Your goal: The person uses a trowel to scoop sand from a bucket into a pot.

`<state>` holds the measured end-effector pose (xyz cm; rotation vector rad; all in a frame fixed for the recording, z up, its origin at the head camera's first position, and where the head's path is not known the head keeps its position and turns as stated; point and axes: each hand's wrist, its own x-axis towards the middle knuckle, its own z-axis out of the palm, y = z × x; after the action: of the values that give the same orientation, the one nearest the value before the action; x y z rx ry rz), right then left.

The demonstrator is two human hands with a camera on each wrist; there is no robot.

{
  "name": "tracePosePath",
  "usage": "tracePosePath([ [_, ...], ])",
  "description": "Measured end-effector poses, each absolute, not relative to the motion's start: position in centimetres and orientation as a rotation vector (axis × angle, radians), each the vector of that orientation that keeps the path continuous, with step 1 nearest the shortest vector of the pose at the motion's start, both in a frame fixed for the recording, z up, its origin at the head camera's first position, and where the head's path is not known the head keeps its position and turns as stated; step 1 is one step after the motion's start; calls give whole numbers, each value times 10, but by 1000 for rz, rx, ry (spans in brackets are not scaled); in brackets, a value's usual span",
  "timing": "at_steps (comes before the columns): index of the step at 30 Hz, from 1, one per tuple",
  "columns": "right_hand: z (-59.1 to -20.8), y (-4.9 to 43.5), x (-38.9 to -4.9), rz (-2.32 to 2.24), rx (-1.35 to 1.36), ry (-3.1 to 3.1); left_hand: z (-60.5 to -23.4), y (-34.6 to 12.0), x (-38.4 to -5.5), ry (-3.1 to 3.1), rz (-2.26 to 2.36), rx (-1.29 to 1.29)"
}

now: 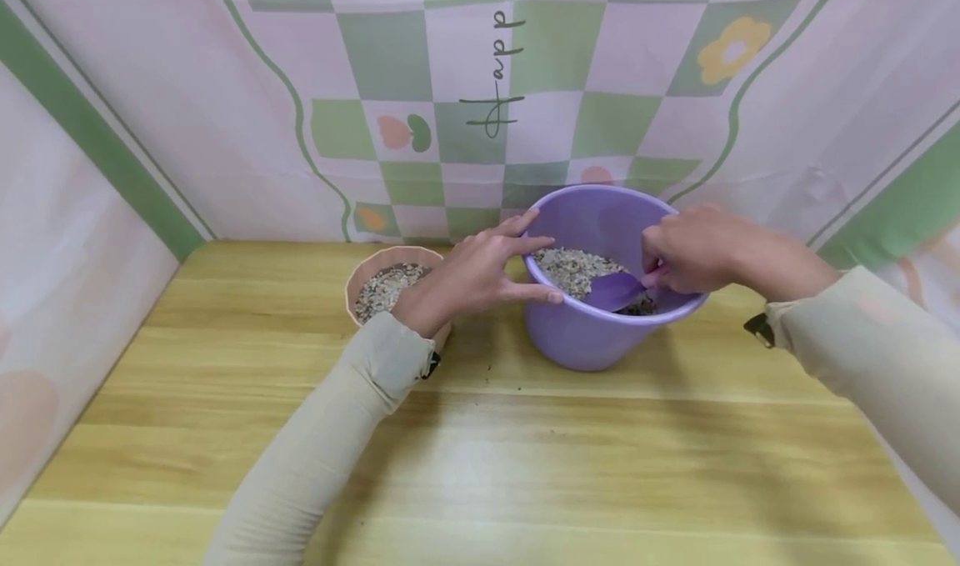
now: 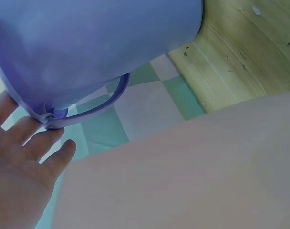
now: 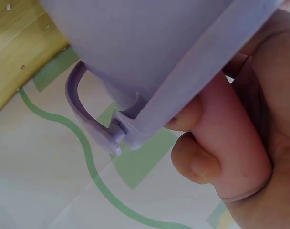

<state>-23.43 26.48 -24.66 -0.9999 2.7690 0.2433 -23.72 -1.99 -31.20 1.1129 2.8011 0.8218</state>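
Purple bucket [image 1: 585, 345] on table [image 1: 480, 466], gritty mix [image 1: 572, 269] inside; I see peach pot [image 1: 411, 256] to its left, similar grit [image 1: 386, 289] in it. Right hand [image 1: 697, 251] curled round pink handle [image 3: 235, 143] of scoop [image 1: 617, 291], purple blade in bucket. Left hand [image 1: 480, 270] spread wide, touching bucket's rim, its wrist partly blocking my pot view. Checked cloth [image 1: 555, 57] behind.

The bucket [image 1: 577, 341] at the left fingers [image 1: 531, 244] is lilac; the gravel [image 1: 567, 271] right of them is speckled grey, white and tan. The handle [image 3: 235, 148] within the right fingers [image 3: 198, 161] is pink, the blade [image 1: 611, 292] beyond them deep purple. Left of the left fingers, the pot [image 1: 405, 256] is peach. Past all fingers, the backdrop [image 1: 386, 57] has green-and-white checks; beneath, the table [image 1: 480, 458] shows yellow wood grain.
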Motion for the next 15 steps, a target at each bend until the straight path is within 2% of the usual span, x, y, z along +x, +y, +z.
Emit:
tracePosePath([
  [15, -250, 264, -242, 208, -1042, 2754, -313, -18, -236, 2814, 841, 1159],
])
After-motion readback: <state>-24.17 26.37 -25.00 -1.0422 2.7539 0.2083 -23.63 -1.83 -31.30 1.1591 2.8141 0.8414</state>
